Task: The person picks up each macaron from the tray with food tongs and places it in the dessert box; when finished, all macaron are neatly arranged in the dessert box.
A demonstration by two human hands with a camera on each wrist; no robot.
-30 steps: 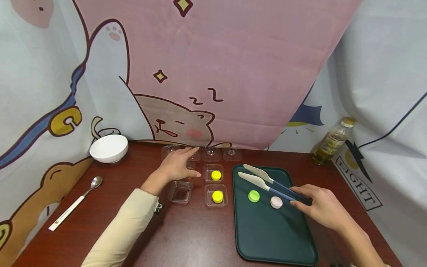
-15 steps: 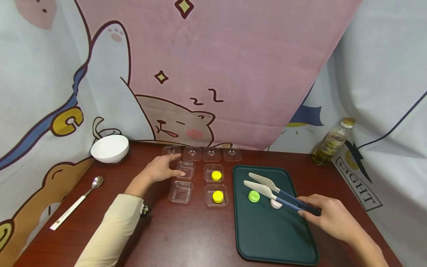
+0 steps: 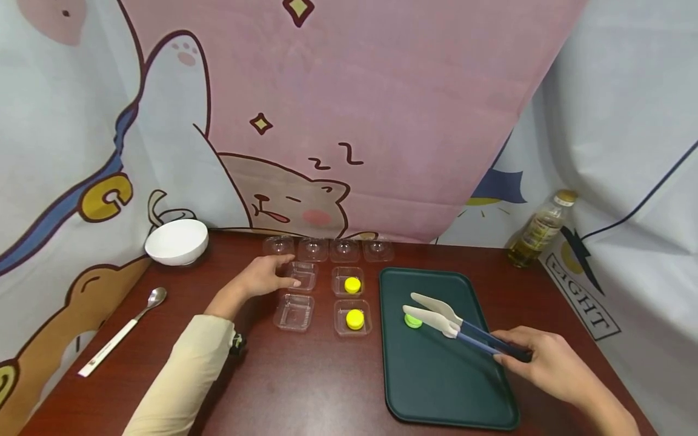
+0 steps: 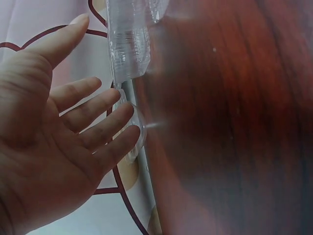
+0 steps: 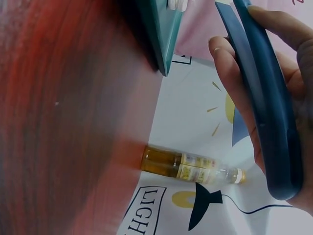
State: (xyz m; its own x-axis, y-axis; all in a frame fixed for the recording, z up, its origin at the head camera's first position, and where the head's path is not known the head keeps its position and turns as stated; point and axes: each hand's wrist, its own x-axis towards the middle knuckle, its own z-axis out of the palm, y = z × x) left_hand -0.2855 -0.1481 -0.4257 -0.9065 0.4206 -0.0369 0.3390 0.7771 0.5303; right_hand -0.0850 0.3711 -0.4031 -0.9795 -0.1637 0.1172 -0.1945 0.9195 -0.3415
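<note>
My right hand (image 3: 551, 362) grips blue-handled tongs (image 3: 431, 319) above the dark green tray (image 3: 447, 387). The white tong tips stand apart. They partly cover a green macaron (image 3: 412, 323) and nearly hide a pale pink macaron (image 3: 452, 332); whether they touch the pink one I cannot tell. My left hand (image 3: 259, 280) is beside a clear plastic box (image 3: 306, 276) with nothing in it, its fingertips over the box's left edge. In the left wrist view the fingers are spread and hold nothing. Yellow macarons (image 3: 352, 285) sit in two other clear boxes (image 3: 337, 332).
One more clear box (image 3: 294, 312) stands in front of my left hand. Several clear domed lids (image 3: 378, 250) line the table's back edge. A white bowl (image 3: 177, 242) and a spoon (image 3: 117, 340) are at left. An oil bottle (image 3: 537, 233) stands back right.
My left hand has drawn back left and down from the lids to the box, then stayed. My right hand has brought the tongs nearer and lower, over the pale pink macaron.
</note>
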